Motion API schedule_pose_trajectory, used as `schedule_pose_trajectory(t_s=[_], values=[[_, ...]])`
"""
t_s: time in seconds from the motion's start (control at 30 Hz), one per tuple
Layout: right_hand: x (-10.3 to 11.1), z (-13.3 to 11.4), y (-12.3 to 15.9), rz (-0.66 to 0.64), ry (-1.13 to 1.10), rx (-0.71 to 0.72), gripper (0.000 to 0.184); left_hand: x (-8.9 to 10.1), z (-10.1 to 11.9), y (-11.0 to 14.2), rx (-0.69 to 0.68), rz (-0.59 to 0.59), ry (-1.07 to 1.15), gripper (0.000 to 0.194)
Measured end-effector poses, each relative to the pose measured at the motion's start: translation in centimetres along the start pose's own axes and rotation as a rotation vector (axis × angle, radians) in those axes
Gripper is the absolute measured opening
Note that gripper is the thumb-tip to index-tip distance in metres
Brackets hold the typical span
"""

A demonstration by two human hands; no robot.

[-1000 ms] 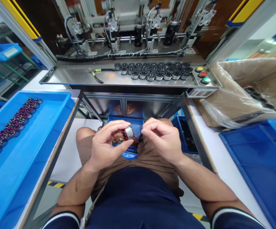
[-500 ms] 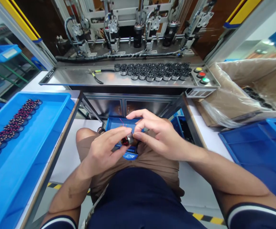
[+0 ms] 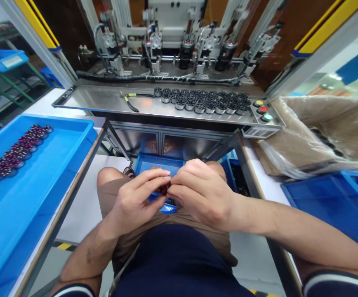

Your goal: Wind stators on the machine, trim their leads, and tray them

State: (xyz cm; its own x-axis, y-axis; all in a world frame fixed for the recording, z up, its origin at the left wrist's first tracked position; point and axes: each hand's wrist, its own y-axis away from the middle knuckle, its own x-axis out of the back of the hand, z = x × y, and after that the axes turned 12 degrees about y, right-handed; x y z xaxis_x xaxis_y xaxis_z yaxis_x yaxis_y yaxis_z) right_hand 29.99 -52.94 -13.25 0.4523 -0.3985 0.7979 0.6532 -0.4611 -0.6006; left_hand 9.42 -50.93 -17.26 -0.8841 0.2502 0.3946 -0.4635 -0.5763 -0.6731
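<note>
Over my lap, my left hand point(image 3: 138, 198) grips a small cylindrical motor part point(image 3: 163, 189) between thumb and fingers. Only its dark end with red bits shows; my fingers cover the rest. From the other side my right hand point(image 3: 203, 194) is closed, its fingertips bunched against the part's right end. What the right fingers pinch is hidden. Beneath both hands, between my knees, a blue bin point(image 3: 143, 163) stands on the floor.
Ahead, a metal shelf point(image 3: 98, 99) carries rows of black-and-silver motor rings point(image 3: 200, 101), cutting pliers point(image 3: 132, 101) and push buttons point(image 3: 262, 109). A blue tray point(image 3: 52, 165) at left holds rows of red-dotted parts point(image 3: 15, 154). At right stand a plastic-lined carton point(image 3: 302, 152) and blue bins point(image 3: 321, 202).
My right hand has closed its raised fingers and come in over the motor part, hiding its silver side. The camera view has tilted slightly upward.
</note>
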Motion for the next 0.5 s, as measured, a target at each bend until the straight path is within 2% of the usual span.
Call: schedule_pose_trajectory(t_s=[0.13,0.23,0.33,0.43,0.5], values=[[-0.2,1.4,-0.7,-0.134,-0.002,0.157,0.03,1.8,-0.7,1.2,0.087,0.015,0.142,0.039],[-1.4,5.0,-3.0,-0.177,-0.033,0.136,0.026,3.1,-1.8,2.7,0.252,0.15,0.335,0.04],[-5.2,10.1,-8.0,-0.132,-0.016,-0.039,0.019,3.5,-2.9,3.6,0.402,0.418,0.511,0.038],[-10.7,15.3,-13.8,-0.122,0.032,-0.299,0.043,3.4,-3.7,3.7,0.487,0.644,0.566,0.036],[-14.2,17.8,-16.6,-0.228,0.086,-0.407,0.066,3.5,-4.1,3.8,0.543,0.72,0.58,0.035]])
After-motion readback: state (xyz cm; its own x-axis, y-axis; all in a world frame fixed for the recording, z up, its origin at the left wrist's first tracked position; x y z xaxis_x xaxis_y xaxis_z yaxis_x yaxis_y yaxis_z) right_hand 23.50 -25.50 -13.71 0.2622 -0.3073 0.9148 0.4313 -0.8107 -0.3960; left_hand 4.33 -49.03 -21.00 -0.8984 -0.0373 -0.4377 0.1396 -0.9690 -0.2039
